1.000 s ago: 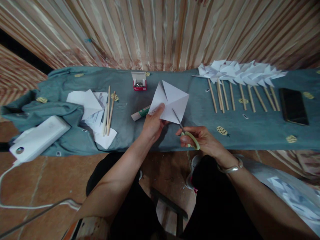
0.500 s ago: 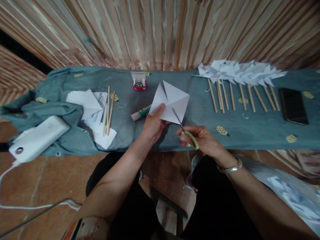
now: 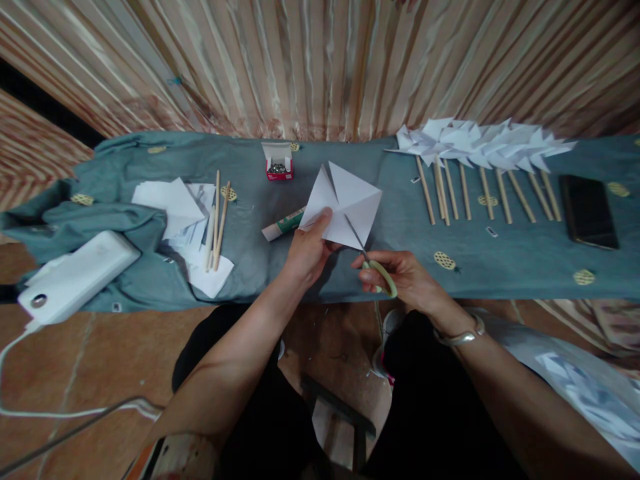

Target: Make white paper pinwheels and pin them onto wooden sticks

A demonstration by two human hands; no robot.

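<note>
Paper [image 3: 353, 193], white and roughly square, is held over the cloth-covered table [image 3: 253, 260] in the head view, a slit running from its far corner toward the middle. The left hand [image 3: 307, 250] pinches it, thumb on top, the other fingers mostly hidden beneath. The right hand [image 3: 406, 279] is curled round the pale green handles of the scissors [image 3: 367, 260], one blade lying over the sheet from the near corner toward the centre; the other blade cannot be made out. A glue stick [image 3: 283, 225] lies to the paper's left, near an open box [image 3: 279, 177] of small metal pieces. The step in hand looks like slitting this corner; the next move seems to call for a steady pinch and a cut stopping short of the centre.
</note>
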